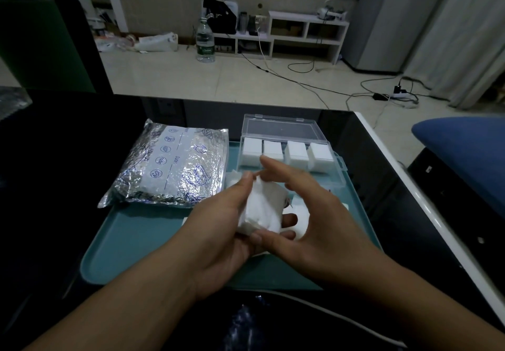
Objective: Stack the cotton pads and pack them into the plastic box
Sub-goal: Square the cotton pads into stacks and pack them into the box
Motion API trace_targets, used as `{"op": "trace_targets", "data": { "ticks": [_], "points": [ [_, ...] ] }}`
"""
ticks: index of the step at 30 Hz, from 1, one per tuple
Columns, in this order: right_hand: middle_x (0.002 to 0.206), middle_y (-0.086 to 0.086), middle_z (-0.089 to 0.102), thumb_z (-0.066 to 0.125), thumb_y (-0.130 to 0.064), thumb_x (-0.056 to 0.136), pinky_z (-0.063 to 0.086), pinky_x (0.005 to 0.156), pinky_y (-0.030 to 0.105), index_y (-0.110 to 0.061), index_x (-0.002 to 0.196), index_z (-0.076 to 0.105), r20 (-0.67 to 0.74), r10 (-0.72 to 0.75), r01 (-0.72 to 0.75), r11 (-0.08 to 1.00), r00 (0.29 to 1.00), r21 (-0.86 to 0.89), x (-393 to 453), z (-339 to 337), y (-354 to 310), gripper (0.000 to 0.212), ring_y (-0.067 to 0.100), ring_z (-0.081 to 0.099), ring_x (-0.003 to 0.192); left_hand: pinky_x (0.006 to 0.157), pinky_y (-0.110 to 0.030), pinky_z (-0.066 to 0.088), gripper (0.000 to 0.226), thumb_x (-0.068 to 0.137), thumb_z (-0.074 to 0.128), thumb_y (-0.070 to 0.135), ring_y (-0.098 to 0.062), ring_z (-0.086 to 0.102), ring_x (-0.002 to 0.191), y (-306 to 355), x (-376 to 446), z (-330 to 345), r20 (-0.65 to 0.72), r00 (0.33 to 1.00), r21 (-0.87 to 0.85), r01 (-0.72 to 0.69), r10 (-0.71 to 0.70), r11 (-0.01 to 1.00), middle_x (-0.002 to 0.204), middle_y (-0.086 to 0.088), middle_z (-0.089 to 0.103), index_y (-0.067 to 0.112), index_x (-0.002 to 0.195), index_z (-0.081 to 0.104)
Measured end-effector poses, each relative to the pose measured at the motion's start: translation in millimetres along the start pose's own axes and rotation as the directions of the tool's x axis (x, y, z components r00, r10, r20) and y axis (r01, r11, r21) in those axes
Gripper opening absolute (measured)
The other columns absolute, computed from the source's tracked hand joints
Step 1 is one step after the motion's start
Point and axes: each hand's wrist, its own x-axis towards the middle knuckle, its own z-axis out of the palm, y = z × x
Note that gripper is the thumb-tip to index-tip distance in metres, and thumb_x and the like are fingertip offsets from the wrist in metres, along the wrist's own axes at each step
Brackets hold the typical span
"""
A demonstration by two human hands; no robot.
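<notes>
My left hand (218, 230) holds a loose bunch of white cotton pads (263, 208) above the teal tray (142, 241). My right hand (308, 214) is cupped around the same bunch from the right, thumb under it and fingers curved over the top. The clear plastic box (336, 178) stands open at the tray's far right, its lid (281, 128) tipped back. Several neat stacks of pads (296, 152) fill the box's back row. More loose pads (302, 223) lie on the tray beneath my hands, mostly hidden.
A silver foil zip bag (172, 164) lies on the tray's far left. The tray rests on a black table whose white edge (426, 200) runs along the right. A white cable (328, 309) crosses near my right forearm. A blue seat (464, 153) is to the right.
</notes>
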Motion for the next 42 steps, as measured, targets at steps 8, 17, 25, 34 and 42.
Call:
{"op": "trace_targets", "data": {
  "ticks": [8, 17, 25, 34, 42],
  "points": [
    [0.129, -0.015, 0.055, 0.082, -0.017, 0.073, 0.04, 0.073, -0.003, -0.033, 0.143, 0.037, 0.019, 0.015, -0.016, 0.997, 1.0, 0.079, 0, 3, -1, 0.084, -0.013, 0.054, 0.105, 0.076, -0.052, 0.059, 0.039, 0.097, 0.045, 0.043, -0.046, 0.068, 0.096, 1, 0, 2, -0.037, 0.999, 0.01, -0.039, 0.039, 0.999, 0.114, -0.021, 0.069, 0.018, 0.124, 0.059],
    [0.13, -0.023, 0.054, 0.078, -0.044, 0.072, 0.036, 0.096, 0.006, -0.031, 0.146, 0.036, -0.098, -0.001, -0.002, 0.999, 0.995, -0.036, 1, 6, 8, 0.086, -0.009, 0.046, 0.123, 0.062, -0.045, 0.061, 0.043, 0.096, 0.045, 0.044, -0.038, 0.073, 0.08, 2, -3, 4, -0.083, 0.994, 0.027, -0.067, 0.069, 0.997, 0.102, -0.018, 0.074, 0.011, 0.12, 0.06],
    [0.122, -0.021, 0.059, 0.065, -0.056, 0.074, 0.037, 0.096, 0.007, -0.029, 0.143, 0.041, -0.103, -0.066, 0.059, 0.996, 0.993, -0.065, -1, 10, 10, 0.078, -0.004, 0.051, 0.119, 0.057, -0.039, 0.058, 0.043, 0.097, 0.045, 0.041, -0.041, 0.072, 0.081, 2, -5, 4, -0.085, 0.992, 0.03, -0.087, 0.089, 0.996, 0.11, -0.02, 0.071, 0.011, 0.125, 0.058],
    [0.126, -0.018, 0.058, 0.063, -0.054, 0.077, 0.038, 0.092, 0.007, -0.027, 0.136, 0.048, -0.116, -0.093, 0.086, 0.994, 0.989, -0.062, -2, 11, 10, 0.067, 0.002, 0.053, 0.118, 0.057, -0.039, 0.058, 0.045, 0.097, 0.047, 0.041, -0.04, 0.072, 0.077, 4, -7, 7, -0.114, 0.99, 0.013, -0.079, 0.08, 0.997, 0.112, -0.023, 0.069, 0.009, 0.127, 0.056],
    [0.117, 0.002, 0.062, 0.072, -0.031, 0.084, 0.045, 0.091, 0.031, -0.013, 0.096, 0.073, -0.217, -0.365, 0.285, 0.901, 0.905, -0.327, 2, 12, 15, 0.021, 0.017, 0.055, 0.112, 0.055, -0.034, 0.058, 0.043, 0.1, 0.042, 0.04, -0.035, 0.072, 0.08, 5, -7, 7, -0.105, 0.988, 0.029, -0.114, 0.116, 0.993, 0.105, -0.021, 0.072, 0.009, 0.126, 0.057]
  ]
}}
